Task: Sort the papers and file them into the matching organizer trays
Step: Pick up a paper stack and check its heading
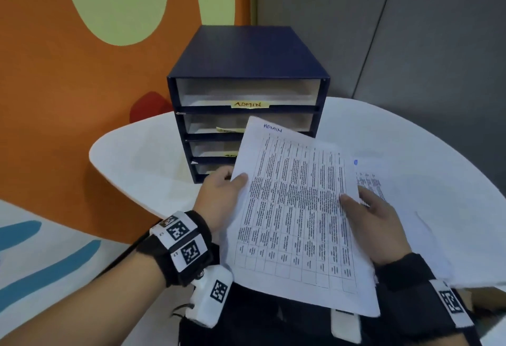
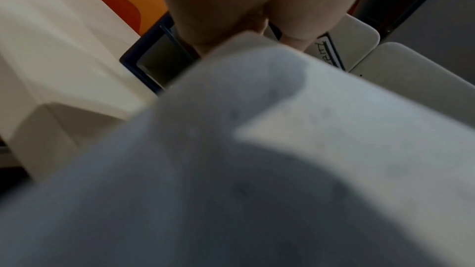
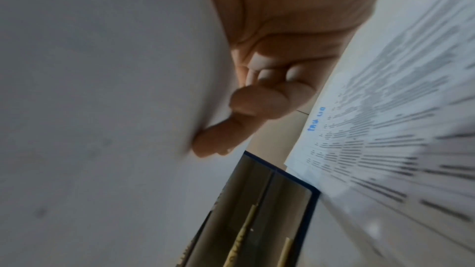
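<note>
The sheet of paper (image 1: 295, 214) hung in the air between both hands, in front of the dark blue tray organizer (image 1: 246, 90) and above the near edge of the white table (image 1: 142, 159). The left hand (image 1: 219, 197) gripped its left edge, thumb on the printed face and fingers behind it. The right hand (image 1: 375, 225) pinched the right edge the same way, thumb lying on the print; the right wrist view showed its fingers (image 3: 259, 96) curled against the blank back of the page.

Both forearms reached forward from below, each wearing a black wrist strap (image 1: 178, 247) with square black-and-white markers. The sheet tilted, its top corner leaning toward the organizer and covering part of the lower trays.

"ADMIN" was handwritten in blue at the top of the sheet, above a dense printed table too small to read. A yellow label (image 1: 250, 104) on the top tray also read "ADMIN". Labels on the lower trays were partly hidden. More printed papers (image 1: 397, 181) lay on the table just right of the held sheet.
</note>
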Demonstrator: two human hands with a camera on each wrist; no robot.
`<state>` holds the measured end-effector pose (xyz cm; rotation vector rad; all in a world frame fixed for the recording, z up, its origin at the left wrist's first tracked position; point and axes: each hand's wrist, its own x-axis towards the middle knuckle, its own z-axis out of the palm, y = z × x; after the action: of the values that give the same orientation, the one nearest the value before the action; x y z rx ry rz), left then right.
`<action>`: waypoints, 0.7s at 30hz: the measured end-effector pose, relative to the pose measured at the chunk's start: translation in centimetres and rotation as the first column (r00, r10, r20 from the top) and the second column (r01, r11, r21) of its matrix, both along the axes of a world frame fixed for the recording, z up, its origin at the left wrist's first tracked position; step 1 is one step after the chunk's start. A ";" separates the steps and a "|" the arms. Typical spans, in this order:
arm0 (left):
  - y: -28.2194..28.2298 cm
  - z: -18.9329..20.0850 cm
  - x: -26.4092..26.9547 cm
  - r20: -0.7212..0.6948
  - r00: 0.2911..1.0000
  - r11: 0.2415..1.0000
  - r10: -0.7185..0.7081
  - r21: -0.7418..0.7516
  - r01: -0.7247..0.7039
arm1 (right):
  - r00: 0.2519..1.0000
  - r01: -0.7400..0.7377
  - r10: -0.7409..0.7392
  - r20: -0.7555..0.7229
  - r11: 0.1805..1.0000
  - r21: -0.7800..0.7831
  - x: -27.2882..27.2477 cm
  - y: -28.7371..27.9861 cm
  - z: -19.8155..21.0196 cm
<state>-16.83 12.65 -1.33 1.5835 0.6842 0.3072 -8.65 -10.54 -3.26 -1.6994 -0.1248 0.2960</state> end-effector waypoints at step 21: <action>-1.1 3.1 -1.8 0.277 0.956 0.832 -0.094 -0.506 0.228 | 0.995 -0.089 0.075 0.064 0.963 0.255 -0.9 -1.0 7.2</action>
<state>-18.67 11.52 1.74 1.0345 0.3919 0.1566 -9.51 -11.57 3.98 -1.4463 -0.2631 0.2830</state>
